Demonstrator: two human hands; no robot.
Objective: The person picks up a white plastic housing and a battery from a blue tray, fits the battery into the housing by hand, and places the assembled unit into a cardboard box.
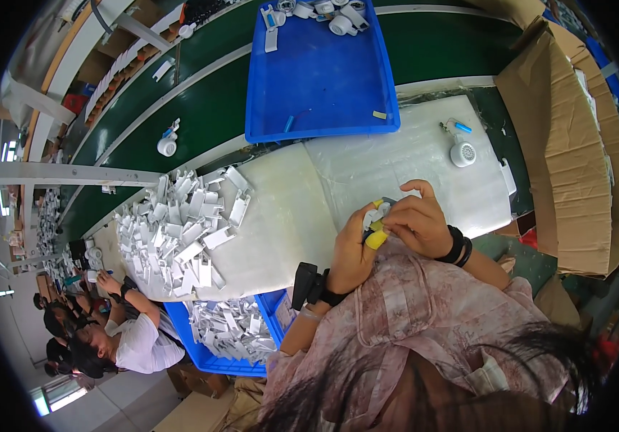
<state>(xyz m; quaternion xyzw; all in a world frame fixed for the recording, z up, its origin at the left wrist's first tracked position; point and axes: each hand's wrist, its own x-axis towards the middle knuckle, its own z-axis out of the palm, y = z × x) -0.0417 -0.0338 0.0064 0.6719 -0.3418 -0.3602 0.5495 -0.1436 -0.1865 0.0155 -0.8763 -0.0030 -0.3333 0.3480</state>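
Close in front of my body, both hands meet over a small white plastic part (376,215) with some dark grey beside it. My left hand (351,253) is closed around it, with yellow wraps on the thumb and a finger. From the right, my right hand (423,225) pinches at the same part, its index finger raised and bent. Fingers cover most of the part, so its full shape is hidden. Beyond my right hand, a round white fan head (462,153) with a slotted face lies on the table, wired to a blue cylindrical battery (462,127).
A heap of white plastic housings (187,223) covers the table's left side. Below it, a blue bin (198,358) holds more. A blue tray (320,79) with white fan parts stands ahead, across the green conveyor (201,108). A cardboard box (554,144) is at right; a co-worker (137,342) sits left.
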